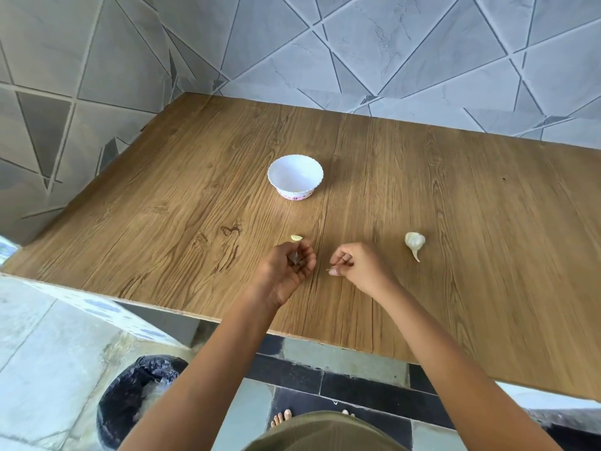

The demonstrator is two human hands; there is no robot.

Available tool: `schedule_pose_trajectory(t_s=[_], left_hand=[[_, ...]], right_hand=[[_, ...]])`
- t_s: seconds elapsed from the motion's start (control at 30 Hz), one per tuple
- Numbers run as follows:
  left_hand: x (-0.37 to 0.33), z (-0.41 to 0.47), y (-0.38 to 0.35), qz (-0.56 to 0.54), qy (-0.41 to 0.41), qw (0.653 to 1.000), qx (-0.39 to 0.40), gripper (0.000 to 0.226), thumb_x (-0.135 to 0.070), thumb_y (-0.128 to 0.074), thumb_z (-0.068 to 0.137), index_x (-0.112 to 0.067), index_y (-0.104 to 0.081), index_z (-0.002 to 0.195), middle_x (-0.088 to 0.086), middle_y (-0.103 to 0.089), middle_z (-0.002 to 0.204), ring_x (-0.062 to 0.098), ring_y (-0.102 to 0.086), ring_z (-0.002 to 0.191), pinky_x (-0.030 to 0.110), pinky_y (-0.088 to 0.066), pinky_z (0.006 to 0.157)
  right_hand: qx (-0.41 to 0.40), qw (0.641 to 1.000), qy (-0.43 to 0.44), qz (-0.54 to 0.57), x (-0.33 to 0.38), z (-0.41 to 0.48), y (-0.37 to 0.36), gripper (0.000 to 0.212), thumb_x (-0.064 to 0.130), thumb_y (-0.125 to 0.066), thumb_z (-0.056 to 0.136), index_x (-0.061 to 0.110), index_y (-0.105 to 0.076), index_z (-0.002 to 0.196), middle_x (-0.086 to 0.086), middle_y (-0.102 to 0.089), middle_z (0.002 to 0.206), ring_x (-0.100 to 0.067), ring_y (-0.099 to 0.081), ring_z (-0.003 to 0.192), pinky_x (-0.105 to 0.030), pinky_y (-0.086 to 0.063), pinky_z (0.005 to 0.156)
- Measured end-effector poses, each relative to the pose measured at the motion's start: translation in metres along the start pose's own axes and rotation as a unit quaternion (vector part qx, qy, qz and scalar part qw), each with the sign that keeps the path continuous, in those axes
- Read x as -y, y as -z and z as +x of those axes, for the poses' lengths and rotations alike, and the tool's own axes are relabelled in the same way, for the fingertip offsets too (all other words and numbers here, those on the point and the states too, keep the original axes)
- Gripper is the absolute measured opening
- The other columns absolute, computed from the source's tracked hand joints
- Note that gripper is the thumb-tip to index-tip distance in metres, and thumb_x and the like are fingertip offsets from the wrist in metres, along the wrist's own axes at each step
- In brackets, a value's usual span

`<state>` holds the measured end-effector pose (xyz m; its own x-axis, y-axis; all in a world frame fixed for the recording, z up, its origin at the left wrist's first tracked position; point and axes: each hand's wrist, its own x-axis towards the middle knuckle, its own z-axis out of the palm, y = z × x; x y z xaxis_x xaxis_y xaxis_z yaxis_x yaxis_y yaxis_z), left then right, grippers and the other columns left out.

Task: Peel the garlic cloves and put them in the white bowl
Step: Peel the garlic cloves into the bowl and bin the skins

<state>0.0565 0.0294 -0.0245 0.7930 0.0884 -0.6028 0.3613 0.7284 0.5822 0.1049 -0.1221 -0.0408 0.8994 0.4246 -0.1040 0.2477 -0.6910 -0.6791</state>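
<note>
A white scalloped bowl (295,177) stands in the middle of the wooden table (455,222). A peeled garlic clove (296,237) lies on the table just beyond my left hand (289,271). My left hand is palm-up and cupped, with dark peel scraps lying in its palm. My right hand (353,265) hovers beside it, its thumb and fingers pinching a tiny bit of peel. A garlic bulb (414,242) with a stem lies to the right of my right hand.
A bin lined with a black bag (136,398) stands on the floor below the table's near-left edge. Tiled walls close the table's far and left sides. My bare feet (283,418) show under the table's front edge.
</note>
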Motion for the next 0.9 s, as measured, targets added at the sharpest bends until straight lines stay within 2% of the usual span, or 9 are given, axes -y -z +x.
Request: schedule_pose_trajectory(t_s=[0.17, 0.3, 0.4, 0.47, 0.57, 0.63, 0.7, 0.8, 0.9], left_hand=[[0.001, 0.000, 0.000, -0.011, -0.006, 1.000, -0.003, 0.030, -0.009, -0.038, 0.098, -0.001, -0.060, 0.080, 0.009, -0.057, 0.075, 0.016, -0.056, 0.066, 0.020, -0.053, 0.054], [0.001, 0.001, 0.000, -0.014, -0.010, 1.000, -0.005, 0.028, -0.009, -0.039, 0.097, -0.001, -0.060, 0.080, 0.009, -0.057, 0.075, 0.016, -0.056, 0.066, 0.021, -0.053, 0.055], [0.002, 0.001, -0.001, -0.010, -0.017, 1.000, -0.010, 0.028, -0.009, -0.039, 0.098, -0.001, -0.060, 0.080, 0.009, -0.058, 0.075, 0.016, -0.057, 0.066, 0.021, -0.054, 0.056], [0.004, 0.001, -0.003, 0.005, -0.018, 1.000, -0.013, 0.028, -0.009, -0.040, 0.098, -0.002, -0.060, 0.080, 0.009, -0.058, 0.074, 0.016, -0.057, 0.067, 0.022, -0.053, 0.058], [0.007, -0.001, -0.013, 0.027, -0.003, 1.000, -0.008, 0.028, -0.010, -0.041, 0.099, -0.001, -0.059, 0.080, 0.009, -0.058, 0.073, 0.017, -0.057, 0.068, 0.025, -0.052, 0.062], [0.008, -0.002, -0.023, 0.026, 0.018, 1.000, 0.001, 0.029, -0.010, -0.040, 0.099, 0.000, -0.057, 0.078, 0.011, -0.059, 0.069, 0.018, -0.056, 0.068, 0.027, -0.050, 0.066], [0.008, -0.002, -0.030, 0.010, 0.030, 0.999, 0.002, 0.031, -0.009, -0.038, 0.099, -0.001, -0.055, 0.075, 0.009, -0.061, 0.058, 0.019, -0.055, 0.066, 0.028, -0.049, 0.068], [0.009, -0.001, -0.034, -0.003, 0.035, 0.999, 0.004, 0.032, -0.009, -0.035, 0.099, -0.003, -0.053, 0.073, 0.006, -0.060, 0.049, 0.017, -0.053, 0.063, 0.028, -0.048, 0.067], [0.010, -0.001, -0.030, 0.008, 0.040, 0.999, 0.012, 0.033, -0.009, -0.034, 0.099, -0.002, -0.057, 0.075, 0.008, -0.062, 0.058, 0.016, -0.053, 0.063, 0.027, -0.048, 0.067]], right_hand=[[0.065, 0.995, 0.053, -0.051, 0.006, 0.011, 0.005, 0.008, 0.006, -0.075, 0.078, 0.008, -0.071, 0.083, 0.009, -0.059, 0.068, 0.000, -0.053, 0.060, -0.008, -0.039, 0.055], [0.100, 0.980, 0.082, -0.149, 0.010, 0.017, 0.005, 0.003, 0.009, -0.067, 0.085, 0.010, -0.069, 0.083, 0.000, -0.064, 0.076, -0.014, -0.058, 0.072, -0.028, -0.049, 0.069], [0.108, 0.982, 0.075, -0.137, 0.007, 0.017, 0.005, 0.009, 0.007, -0.060, 0.089, 0.012, -0.065, 0.083, 0.004, -0.058, 0.073, -0.016, -0.057, 0.075, -0.025, -0.044, 0.065], [0.069, 0.995, 0.059, -0.037, 0.004, 0.014, 0.009, 0.013, 0.006, -0.057, 0.091, 0.014, -0.061, 0.081, 0.007, -0.057, 0.072, -0.012, -0.053, 0.072, -0.013, -0.037, 0.059], [-0.024, 0.991, 0.130, 0.032, 0.007, 0.008, 0.019, 0.014, 0.001, -0.058, 0.089, 0.010, -0.064, 0.082, 0.002, -0.063, 0.079, -0.011, -0.055, 0.074, -0.013, -0.040, 0.067], [-0.041, 0.979, 0.199, 0.000, 0.010, 0.005, 0.021, 0.019, -0.007, -0.056, 0.086, 0.005, -0.071, 0.088, -0.001, -0.066, 0.086, -0.010, -0.060, 0.079, -0.016, -0.044, 0.073], [-0.051, 0.972, 0.225, -0.042, 0.009, 0.003, 0.018, 0.027, -0.012, -0.055, 0.082, 0.005, -0.074, 0.092, -0.003, -0.066, 0.090, -0.013, -0.061, 0.079, -0.021, -0.049, 0.073], [-0.111, 0.968, 0.216, -0.063, 0.006, -0.001, 0.012, 0.016, -0.004, -0.067, 0.078, 0.009, -0.074, 0.084, -0.001, -0.062, 0.083, -0.013, -0.058, 0.071, -0.031, -0.051, 0.063], [-0.162, 0.966, 0.194, -0.047, 0.008, -0.006, 0.007, 0.011, 0.008, -0.079, 0.071, 0.012, -0.070, 0.073, 0.004, -0.056, 0.075, -0.005, -0.050, 0.065, -0.029, -0.047, 0.055]])
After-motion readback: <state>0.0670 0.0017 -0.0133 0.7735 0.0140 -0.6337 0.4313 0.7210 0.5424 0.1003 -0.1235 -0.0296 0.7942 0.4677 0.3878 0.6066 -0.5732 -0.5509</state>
